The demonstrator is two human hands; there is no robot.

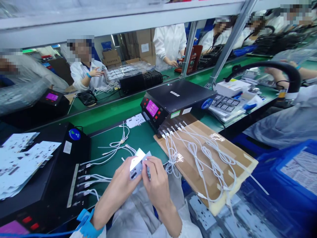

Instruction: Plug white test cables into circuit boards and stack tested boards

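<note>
Circuit board (137, 167): white, tilted, held between both hands; whether one piece or two overlapping, cannot tell. Left hand (124, 174): gripping its left side. Right hand (157, 175): thumb and fingers closed on its right side. Left of the hands: black box (78, 148), white cables (99, 178) attached, loose boards (22, 165) on top. Right of the hands: cardboard sheet (236, 152) bearing bundled cables (195, 155). Step in hand, as judged: two-handed handling of the board. Next move calls for: steady grip by the edges.
</note>
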